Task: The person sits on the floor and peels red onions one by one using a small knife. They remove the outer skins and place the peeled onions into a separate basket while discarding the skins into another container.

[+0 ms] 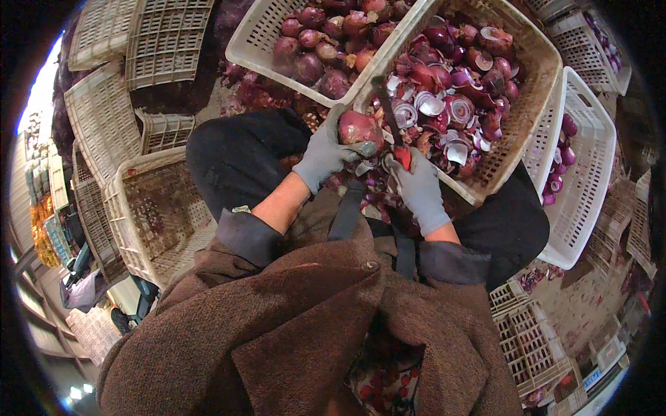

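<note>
In a grey work glove, my left hand (329,151) grips a whole red onion (359,128) with its skin on. My right hand (418,190), gloved alike, is closed around the red handle of a knife (389,112). The dark blade points up and away, just right of the onion. Ahead and to the right, a dirty plastic crate (525,122) holds onion skins, cut slices (460,110) and onion pieces. Beyond my left hand, a white crate (255,57) contains several unpeeled red onions (312,67).
At my right stands a white crate (583,208) with peeled purple onions (566,156). A dirt-stained crate (161,208) sits by my left knee. Stacked crates (166,41) rise at the upper left. More crates (530,343) and loose skins (541,275) lie on the floor at the right.
</note>
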Demonstrator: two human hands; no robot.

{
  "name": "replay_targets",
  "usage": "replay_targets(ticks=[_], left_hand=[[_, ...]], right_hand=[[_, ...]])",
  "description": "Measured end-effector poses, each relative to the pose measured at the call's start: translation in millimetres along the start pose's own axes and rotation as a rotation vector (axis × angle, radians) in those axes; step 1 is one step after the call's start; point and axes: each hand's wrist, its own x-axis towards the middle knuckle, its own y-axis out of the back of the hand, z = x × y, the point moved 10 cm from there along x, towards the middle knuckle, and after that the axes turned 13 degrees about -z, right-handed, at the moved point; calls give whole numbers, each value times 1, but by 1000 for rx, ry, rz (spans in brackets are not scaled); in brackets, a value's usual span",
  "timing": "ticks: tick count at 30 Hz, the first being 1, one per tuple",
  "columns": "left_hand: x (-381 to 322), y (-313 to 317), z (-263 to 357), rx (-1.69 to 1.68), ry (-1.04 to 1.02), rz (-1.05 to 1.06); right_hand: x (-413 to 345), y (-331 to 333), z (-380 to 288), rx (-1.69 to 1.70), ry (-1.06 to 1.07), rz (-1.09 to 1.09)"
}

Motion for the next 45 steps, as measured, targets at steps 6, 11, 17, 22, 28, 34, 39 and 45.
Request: replay_targets(ticks=[6,11,17,22,28,34,39,45], left_hand=[[-2,-1,14,218,-56,32],[-1,-1,16,431,-30,37],[-2,-3,22,383,-32,38],[-3,-5,30,360,-24,63],[-3,-6,33,420,-21,105],[-11,-8,34,482,-107,160],[-5,-11,-12,-28,-142,59],[-11,-18,10,-247,-140,18]], right_hand=[[-46,9,-15,-399,106,47],[-47,6,-12,-492,67,-5],[-37,3,-13,-531,-2,-55],[-28,0,-13,-532,18,-51],[-7,-7,-5,-538,3,-28],[16,-20,4,-495,-69,-126],[21,-25,15,-545,-34,-40],[10,-16,1,-527,17,2]])
